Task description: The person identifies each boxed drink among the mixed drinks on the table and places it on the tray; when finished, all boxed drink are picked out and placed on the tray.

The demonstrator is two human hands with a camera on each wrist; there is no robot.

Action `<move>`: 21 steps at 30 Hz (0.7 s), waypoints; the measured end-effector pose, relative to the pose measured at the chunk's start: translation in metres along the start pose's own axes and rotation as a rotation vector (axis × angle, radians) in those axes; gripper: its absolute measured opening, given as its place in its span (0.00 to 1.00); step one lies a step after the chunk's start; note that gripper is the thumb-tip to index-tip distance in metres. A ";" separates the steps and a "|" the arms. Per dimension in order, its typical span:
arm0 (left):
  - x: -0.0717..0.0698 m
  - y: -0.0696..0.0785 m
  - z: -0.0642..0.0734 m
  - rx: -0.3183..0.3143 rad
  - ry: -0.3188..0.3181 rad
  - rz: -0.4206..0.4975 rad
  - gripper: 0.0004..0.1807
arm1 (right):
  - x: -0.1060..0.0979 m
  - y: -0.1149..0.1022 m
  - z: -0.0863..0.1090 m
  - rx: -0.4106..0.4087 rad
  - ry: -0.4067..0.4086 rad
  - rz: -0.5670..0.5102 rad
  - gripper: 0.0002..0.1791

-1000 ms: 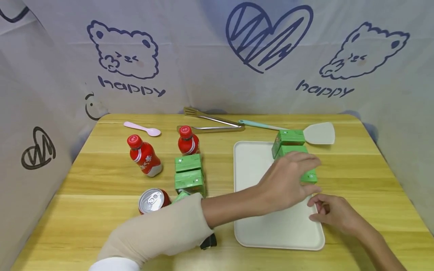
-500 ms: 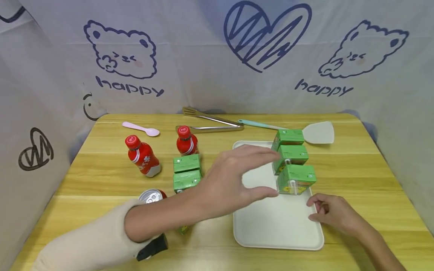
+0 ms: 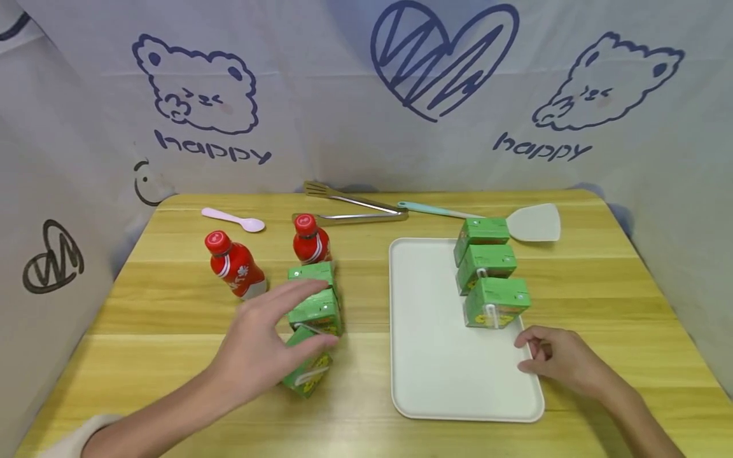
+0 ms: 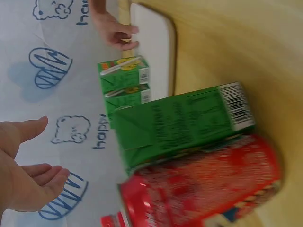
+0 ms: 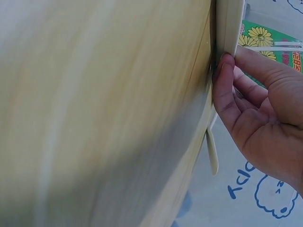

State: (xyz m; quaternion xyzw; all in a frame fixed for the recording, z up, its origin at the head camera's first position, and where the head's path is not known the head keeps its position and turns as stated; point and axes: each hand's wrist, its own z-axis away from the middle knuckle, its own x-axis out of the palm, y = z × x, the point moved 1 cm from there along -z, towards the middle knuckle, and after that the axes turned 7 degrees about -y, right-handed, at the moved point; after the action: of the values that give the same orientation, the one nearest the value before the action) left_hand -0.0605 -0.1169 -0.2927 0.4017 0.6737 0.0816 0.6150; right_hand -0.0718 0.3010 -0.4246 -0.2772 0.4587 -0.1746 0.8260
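My left hand point(image 3: 252, 343) hovers over the left part of the table, thumb and fingers spread apart with nothing between them. Beneath and beside it are green drink cartons: one point(image 3: 314, 308) stands in a short row, and a nearer one point(image 3: 309, 375) is turned at an angle. A red can point(image 4: 203, 182) next to a carton point(image 4: 184, 123) shows in the left wrist view; in the head view my hand hides it. My right hand point(image 3: 564, 362) pinches the right rim of the white tray point(image 3: 435, 381), thumb on top. Three green cartons point(image 3: 497, 296) stand along the tray's right side.
Two red bottles stand at left, one point(image 3: 236, 267) nearer the edge and one point(image 3: 312, 242) behind the cartons. Along the back lie a pink spoon point(image 3: 231, 219), metal tongs point(image 3: 366, 218) and a spatula point(image 3: 535, 224) with a pale blade. A drawn-on cloth point(image 3: 321, 95) hangs behind the table.
My left hand has moved left from above the tray's cartons to the cartons on the left side, staying spread. The right hand keeps its place at the tray rim.
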 end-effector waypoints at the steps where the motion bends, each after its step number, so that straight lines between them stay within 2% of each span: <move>1: 0.000 -0.003 0.005 -0.018 0.005 -0.006 0.31 | 0.000 0.000 0.000 -0.001 -0.001 -0.001 0.15; 6: 0.004 -0.013 0.026 -0.092 0.027 -0.065 0.31 | 0.000 -0.001 0.000 -0.016 -0.007 -0.012 0.14; 11: 0.016 -0.019 0.041 -0.097 0.018 -0.099 0.31 | -0.001 -0.001 0.001 -0.027 -0.003 -0.004 0.14; 21: 0.027 -0.021 0.053 -0.127 0.029 -0.115 0.34 | -0.001 -0.004 0.000 -0.034 0.006 0.007 0.14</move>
State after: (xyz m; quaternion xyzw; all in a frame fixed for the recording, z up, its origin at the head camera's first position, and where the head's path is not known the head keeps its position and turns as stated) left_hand -0.0205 -0.1343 -0.3382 0.3213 0.6979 0.0943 0.6331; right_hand -0.0730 0.2985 -0.4215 -0.2892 0.4651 -0.1649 0.8203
